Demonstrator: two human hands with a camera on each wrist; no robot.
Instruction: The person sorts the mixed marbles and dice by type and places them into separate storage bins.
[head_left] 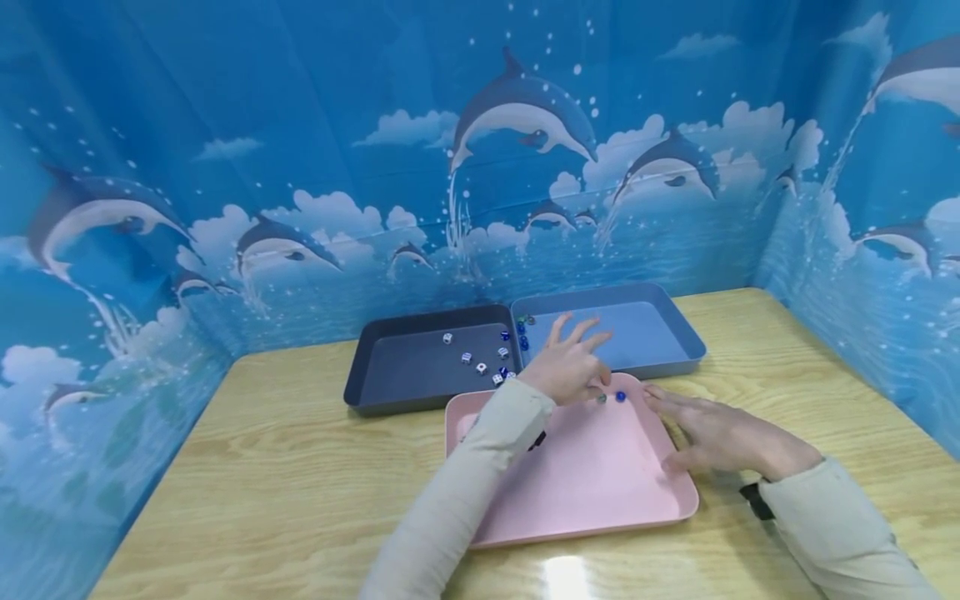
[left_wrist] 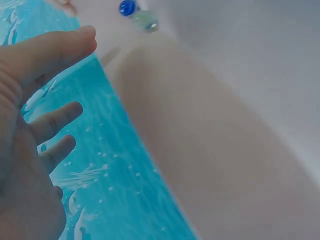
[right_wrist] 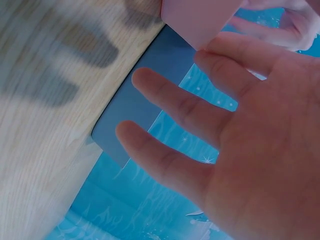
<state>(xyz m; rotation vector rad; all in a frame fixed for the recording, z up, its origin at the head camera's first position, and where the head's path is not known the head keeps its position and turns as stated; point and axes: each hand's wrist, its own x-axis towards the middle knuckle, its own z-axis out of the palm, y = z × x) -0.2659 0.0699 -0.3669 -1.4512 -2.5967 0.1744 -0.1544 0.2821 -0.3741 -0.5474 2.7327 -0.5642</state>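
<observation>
My left hand [head_left: 567, 368] reaches over the pink tray [head_left: 592, 475] at its back wall, fingers spread and holding nothing. Close to its thumb and forefinger, a clear greenish marble [left_wrist: 145, 21] lies beside a blue marble [left_wrist: 128, 7]; a gap separates the fingertips from both in the left wrist view. Fingers extended, my right hand [head_left: 720, 435] is at the pink tray's right side, fingertips by the back right corner and thumb over the side rim. In the right wrist view its forefinger [right_wrist: 220, 45] overlaps the pink wall.
Behind the pink tray stand a black tray [head_left: 397, 403] with several blue and white dice [head_left: 482, 368] and a blue-grey tray [head_left: 637, 325]. Several blue marbles [head_left: 523, 342] sit along the latter's left end. A dolphin-print curtain [head_left: 360, 167] borders the wooden table [head_left: 300, 467].
</observation>
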